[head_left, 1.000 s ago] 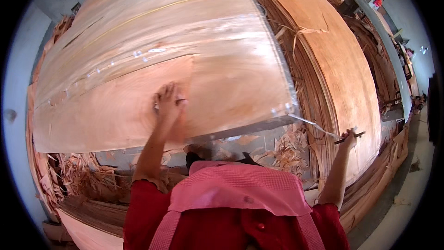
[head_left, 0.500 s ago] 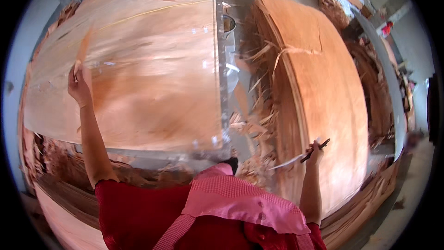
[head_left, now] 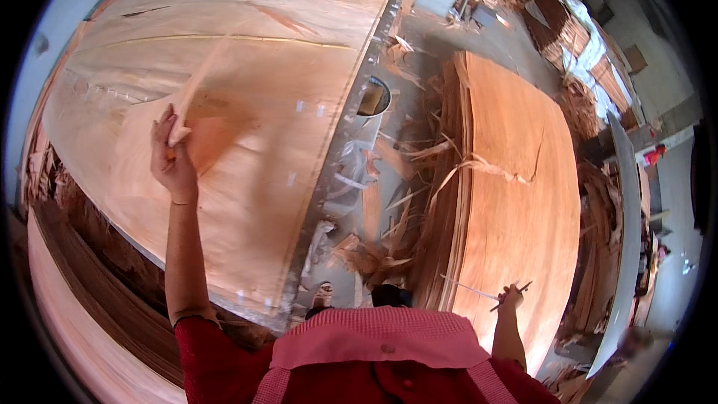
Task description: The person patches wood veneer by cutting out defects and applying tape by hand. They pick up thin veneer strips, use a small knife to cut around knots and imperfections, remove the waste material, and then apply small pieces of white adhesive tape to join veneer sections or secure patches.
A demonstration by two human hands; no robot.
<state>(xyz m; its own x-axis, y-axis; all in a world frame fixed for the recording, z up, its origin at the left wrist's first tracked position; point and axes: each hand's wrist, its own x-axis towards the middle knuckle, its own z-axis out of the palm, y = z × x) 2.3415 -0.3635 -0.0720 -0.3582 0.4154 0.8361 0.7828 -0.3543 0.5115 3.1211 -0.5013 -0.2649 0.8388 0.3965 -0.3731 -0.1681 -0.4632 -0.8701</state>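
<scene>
My left hand [head_left: 176, 161] is raised over the broad veneer sheet [head_left: 247, 202] on the left. Its fingers are closed on a thin, pale strip of veneer [head_left: 196, 86], which tapers away toward the far side. Over the near part of the orange-brown veneer stack [head_left: 516, 217] is my right hand [head_left: 510, 299]. That hand is closed around a slim dark tool [head_left: 525, 286], whose exact kind is too small to tell. A narrow whitish strip [head_left: 471, 287] runs leftward from this hand; whether it belongs to the tool is unclear.
Between the sheet and the stack, the floor carries torn veneer scraps [head_left: 366, 251] and a round bucket [head_left: 374, 97]. A grey upright panel [head_left: 624, 232] stands right of the stack. More bundled veneer [head_left: 553, 26] lies at the far right. Brown layered sheets [head_left: 105, 292] lie at the near left.
The whole view has turned, so the sheet and stack appear slanted differently. My left hand, still gripping the veneer strip, appears lower and further right. My right hand appears nearer the lower edge.
</scene>
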